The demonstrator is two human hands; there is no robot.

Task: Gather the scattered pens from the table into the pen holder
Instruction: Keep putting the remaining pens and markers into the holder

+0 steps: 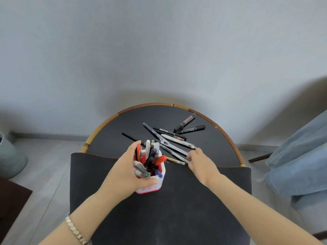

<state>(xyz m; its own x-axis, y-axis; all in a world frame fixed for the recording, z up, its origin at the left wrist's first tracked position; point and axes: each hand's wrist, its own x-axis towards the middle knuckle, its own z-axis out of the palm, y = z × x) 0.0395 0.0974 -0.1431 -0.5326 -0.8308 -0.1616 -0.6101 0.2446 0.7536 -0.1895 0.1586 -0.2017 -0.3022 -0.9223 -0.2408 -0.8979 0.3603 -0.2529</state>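
A white and red pen holder stands near the middle of the dark table, stuffed with several pens and markers. My left hand is wrapped around its left side and grips it. To its right, several scattered pens lie in a loose pile, among them a black whiteboard marker and a white pen. My right hand reaches into the near end of the pile, fingertips pinching the ends of a few thin pens.
The round table has a rattan rim and a dark mat draped over its near edge. A blue-grey fabric seat stands at the right, a grey vase on the floor at the left.
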